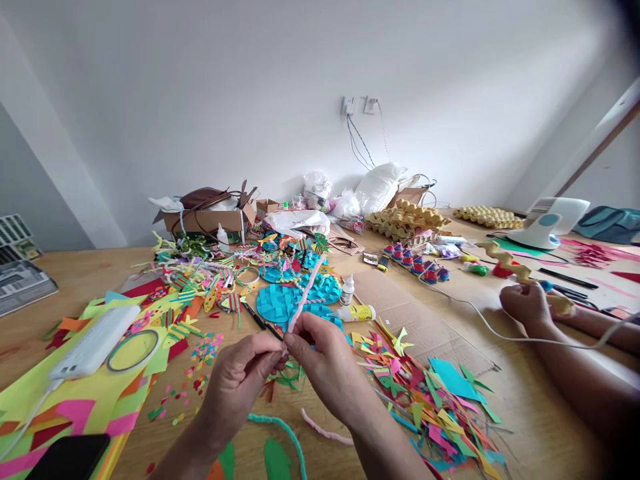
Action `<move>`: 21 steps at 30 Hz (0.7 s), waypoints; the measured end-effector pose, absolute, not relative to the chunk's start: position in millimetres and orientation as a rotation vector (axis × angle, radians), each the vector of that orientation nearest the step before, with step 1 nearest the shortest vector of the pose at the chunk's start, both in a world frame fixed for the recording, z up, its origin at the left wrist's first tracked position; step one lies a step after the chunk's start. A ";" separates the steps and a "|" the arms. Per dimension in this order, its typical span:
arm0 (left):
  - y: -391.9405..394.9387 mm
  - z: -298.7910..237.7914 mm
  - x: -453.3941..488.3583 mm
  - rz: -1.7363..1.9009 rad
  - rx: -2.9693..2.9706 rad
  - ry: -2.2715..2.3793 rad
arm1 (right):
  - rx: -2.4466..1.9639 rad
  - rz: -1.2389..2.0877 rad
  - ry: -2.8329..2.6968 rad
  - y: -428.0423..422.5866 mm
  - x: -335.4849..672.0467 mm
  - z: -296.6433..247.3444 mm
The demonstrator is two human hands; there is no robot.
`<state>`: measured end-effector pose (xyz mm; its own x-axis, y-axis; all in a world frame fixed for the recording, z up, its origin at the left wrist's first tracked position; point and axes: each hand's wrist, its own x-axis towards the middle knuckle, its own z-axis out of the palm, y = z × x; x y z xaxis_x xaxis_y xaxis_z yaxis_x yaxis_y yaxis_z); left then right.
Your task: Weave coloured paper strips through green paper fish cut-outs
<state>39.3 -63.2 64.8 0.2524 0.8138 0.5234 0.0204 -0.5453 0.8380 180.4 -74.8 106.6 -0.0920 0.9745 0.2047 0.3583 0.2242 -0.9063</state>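
Observation:
A thin pink twisted strand (306, 293) rises from my fingertips, leaning a little to the right. My right hand (330, 367) pinches it near its lower end between thumb and forefinger. Fingers closed, my left hand (245, 380) meets the right at the strand's bottom tip, which is mostly hidden by the fingers. Below my hands lie a teal twisted strand (287, 430) and a second pink strand (327, 431). Behind the upright strand sits a blue woven paper piece (273, 302), with a black pen (254, 316) beside it.
Paper scraps (425, 413) spread at right. A white power strip (95, 341), tape roll (133, 351) and phone (70, 457) lie left. Glue bottles (356, 313) stand and lie ahead. Another person's hands (527, 307) hold an egg-carton strip (506, 261); a white cable (500, 327) crosses there.

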 end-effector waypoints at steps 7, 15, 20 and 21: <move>-58.2 73.7 39.7 1.369 1.068 0.807 | -0.978 -0.025 -1.771 -97.0 177.3 99.8; -67.5 86.3 38.0 1.235 0.636 0.590 | -0.905 -0.052 -1.635 -76.5 183.0 69.4; -73.8 83.4 44.2 1.143 0.543 0.548 | -0.749 -0.217 -1.783 -61.5 185.4 83.9; -74.3 83.8 45.0 1.139 0.542 0.544 | -0.731 -0.221 -1.808 -59.1 184.9 85.0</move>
